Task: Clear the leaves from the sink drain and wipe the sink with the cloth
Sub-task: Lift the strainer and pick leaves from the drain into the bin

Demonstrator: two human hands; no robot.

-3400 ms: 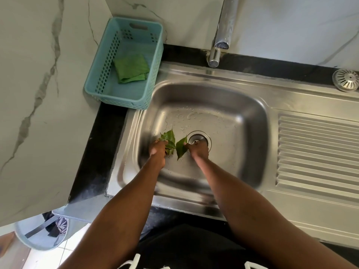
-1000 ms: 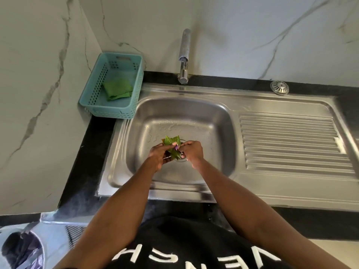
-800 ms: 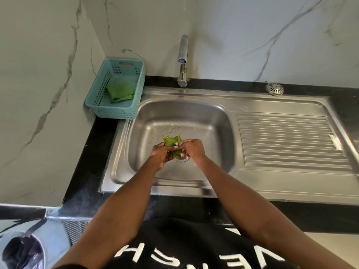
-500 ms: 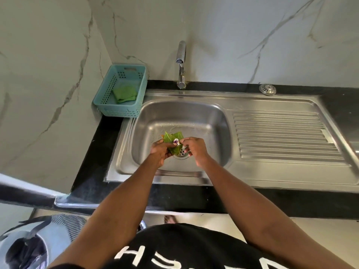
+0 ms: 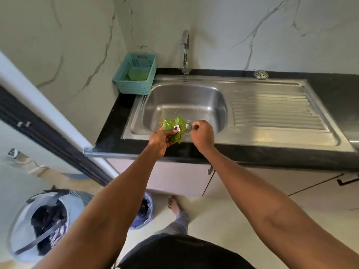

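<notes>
Fingers of the left hand [image 5: 160,137] curl round a bunch of green leaves [image 5: 173,128] lifted clear of the steel sink [image 5: 217,101], above its front rim at about 8 o'clock from the drain [image 5: 188,127], while the right hand [image 5: 203,133] hangs just beside it, loosely curled and seemingly holding nothing. Leaf-clearing looks nearly finished, with none visible in the basin; next the bunch needs discarding, perhaps in the bin [image 5: 38,226] on the floor at 7 o'clock, before fetching the green cloth [image 5: 137,76] from the teal basket [image 5: 124,88] at 11 o'clock.
</notes>
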